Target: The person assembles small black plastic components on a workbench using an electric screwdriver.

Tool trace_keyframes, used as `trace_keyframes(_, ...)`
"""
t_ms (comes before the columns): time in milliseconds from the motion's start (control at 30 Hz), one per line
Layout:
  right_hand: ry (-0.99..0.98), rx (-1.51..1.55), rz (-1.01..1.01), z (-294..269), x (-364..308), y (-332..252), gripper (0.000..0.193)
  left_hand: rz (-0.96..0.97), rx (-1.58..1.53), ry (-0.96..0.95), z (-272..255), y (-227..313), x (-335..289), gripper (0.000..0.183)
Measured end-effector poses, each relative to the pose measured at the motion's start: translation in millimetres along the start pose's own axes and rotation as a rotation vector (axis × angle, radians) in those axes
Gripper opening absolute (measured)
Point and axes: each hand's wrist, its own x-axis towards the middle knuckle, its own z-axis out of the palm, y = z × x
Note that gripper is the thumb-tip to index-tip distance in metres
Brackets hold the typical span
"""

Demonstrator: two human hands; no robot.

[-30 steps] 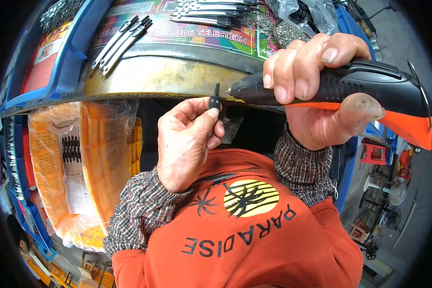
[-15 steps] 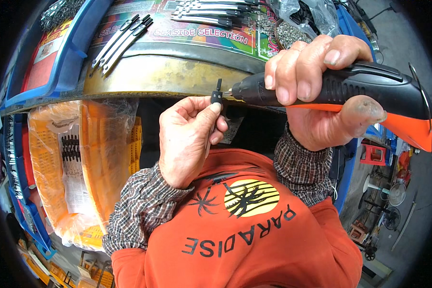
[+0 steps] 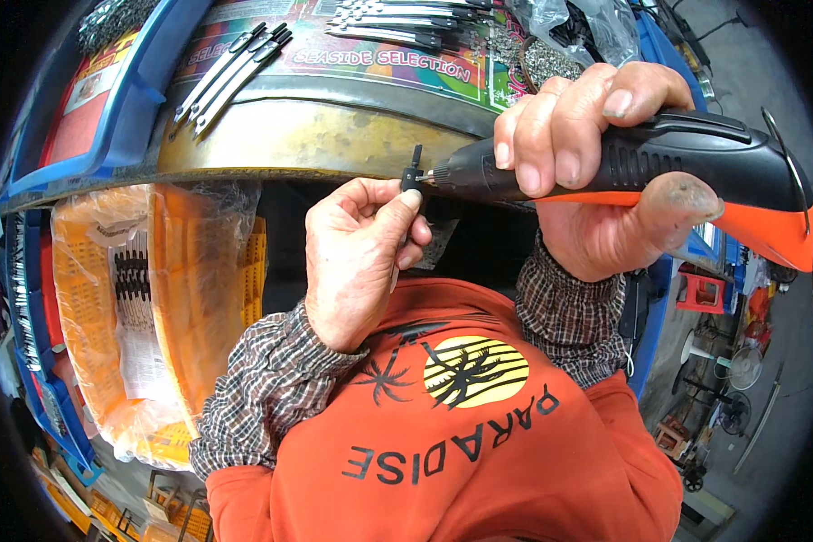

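Observation:
My right hand [image 3: 596,154] is wrapped round a black and orange electric screwdriver [image 3: 696,158], held sideways above the table's near edge. Its bit points left and meets the side of a black plastic end piece [image 3: 412,177]. That piece tops a slim metal strip, which my left hand [image 3: 357,253] pinches upright between thumb and fingers. Most of the strip is hidden by the left hand. On the table at the far left lie several similar metal strips [image 3: 235,77] with black ends, and another group of strips [image 3: 393,23] lies farther back.
Small metal parts [image 3: 551,65] are heaped at the back right beside a clear plastic bag [image 3: 610,32]. A blue bin [image 3: 122,135] stands at the left. Below it, a plastic-lined orange crate [image 3: 176,316] holds several finished-looking strips. The table's metal edge [image 3: 289,140] runs before my hands.
My left hand and the strip have shifted slightly right. The screwdriver has moved a little left and up, with its bit still at the black end piece.

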Motion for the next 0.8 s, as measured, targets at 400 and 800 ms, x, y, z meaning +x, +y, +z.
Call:
trace_keyframes(400, -0.05, -0.02, 0.06, 9.1, 14.2, 5.3, 0.057, 0.014, -0.004, 0.032, 3.9, 0.2, -1.3, 0.01)
trace_keyframes(800, 0.021, -0.046, 0.052, 14.0, 14.5, 8.7, 0.061, 0.02, 0.022, 0.064, 6.4, 1.5, 0.1, 0.01)
